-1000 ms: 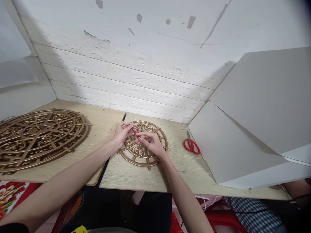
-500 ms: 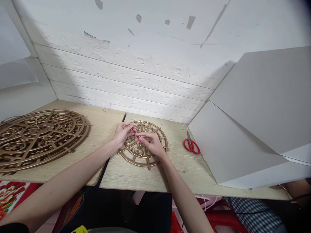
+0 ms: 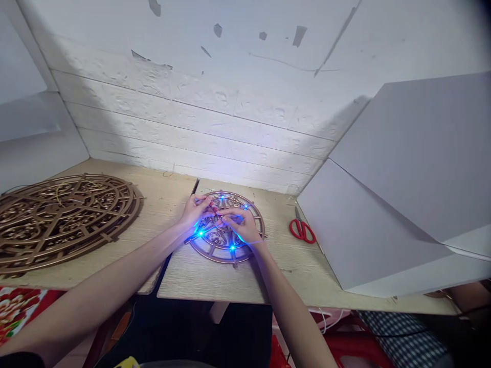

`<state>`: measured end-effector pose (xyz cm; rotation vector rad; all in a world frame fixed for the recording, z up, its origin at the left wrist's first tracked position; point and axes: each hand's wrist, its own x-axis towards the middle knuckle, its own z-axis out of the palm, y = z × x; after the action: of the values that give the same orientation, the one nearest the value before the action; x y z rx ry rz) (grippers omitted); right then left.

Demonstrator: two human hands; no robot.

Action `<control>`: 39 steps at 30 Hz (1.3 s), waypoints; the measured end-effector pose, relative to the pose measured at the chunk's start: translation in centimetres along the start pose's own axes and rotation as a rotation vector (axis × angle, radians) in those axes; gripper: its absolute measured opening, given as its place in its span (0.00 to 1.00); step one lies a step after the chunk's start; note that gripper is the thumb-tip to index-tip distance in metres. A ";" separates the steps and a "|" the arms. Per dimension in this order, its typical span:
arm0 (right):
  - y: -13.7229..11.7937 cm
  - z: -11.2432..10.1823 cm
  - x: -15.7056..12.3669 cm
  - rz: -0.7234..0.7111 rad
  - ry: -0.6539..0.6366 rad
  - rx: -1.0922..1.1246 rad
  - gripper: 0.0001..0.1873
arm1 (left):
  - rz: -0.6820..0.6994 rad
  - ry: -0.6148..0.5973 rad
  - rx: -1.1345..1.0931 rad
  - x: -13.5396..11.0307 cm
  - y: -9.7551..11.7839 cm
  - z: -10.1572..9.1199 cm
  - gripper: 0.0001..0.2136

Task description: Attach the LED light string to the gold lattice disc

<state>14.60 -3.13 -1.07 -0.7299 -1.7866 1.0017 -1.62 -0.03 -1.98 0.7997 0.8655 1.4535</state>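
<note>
A round bronze-coloured openwork frame lies on the table below both hands. Several blue lights glow around its ring. Between thumb and fingers, my left hand pinches a small red cylinder that looks like a battery. My right hand is closed in a pinch at the cylinder's lower right end, over the frame's middle. Its fingertips hide what exactly touches that end.
Red-handled scissors lie to the right of the frame. Larger bronze openwork discs are stacked at the left. A white panel stands at the right, and a white brick-pattern wall closes the back. Part of another person shows at far right.
Blue lights on the round frame have come on, tinting the hands and the wall. Both hands have stayed almost in the same place around the red cylinder.
</note>
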 end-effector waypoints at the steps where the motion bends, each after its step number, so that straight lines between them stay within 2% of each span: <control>1: -0.1 0.1 0.0 0.028 -0.018 0.050 0.14 | 0.000 0.000 -0.014 -0.1 0.2 0.0 0.15; 3: -0.1 0.2 0.0 0.065 -0.028 0.125 0.16 | 0.002 0.007 -0.047 -0.2 0.6 0.1 0.14; 5: -0.2 -0.1 0.0 0.068 0.034 0.141 0.17 | 0.000 0.016 -0.066 -0.2 1.1 0.2 0.13; 11: -0.7 -2.9 0.4 0.022 0.441 0.173 0.13 | -0.018 0.060 -0.069 0.0 1.5 0.1 0.10; 16: -0.6 -4.0 0.5 -0.012 0.590 0.264 0.14 | -0.040 0.040 -0.065 -0.1 1.3 0.1 0.08; 20: -0.4 -4.2 0.6 0.066 0.603 0.434 0.19 | -0.046 0.056 -0.060 -0.2 1.3 0.2 0.07; 23: -0.7 -4.6 0.4 0.132 0.598 0.528 0.19 | -0.042 0.055 -0.054 -0.2 1.4 0.2 0.08; 28: -1.3 -5.5 0.0 0.083 0.591 0.644 0.15 | -0.020 0.044 -0.055 -0.2 1.5 0.0 0.08; 34: -1.2 -5.6 0.1 0.048 0.569 0.622 0.13 | -0.040 0.057 -0.064 -0.2 1.5 0.1 0.10; 39: -1.1 -5.2 0.3 0.079 0.546 0.615 0.11 | -0.042 0.056 -0.063 -0.2 1.6 0.1 0.10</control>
<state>19.18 -1.82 1.21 -0.6014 -0.9152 1.1842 -2.31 -0.27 -0.59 0.6925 0.8695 1.4651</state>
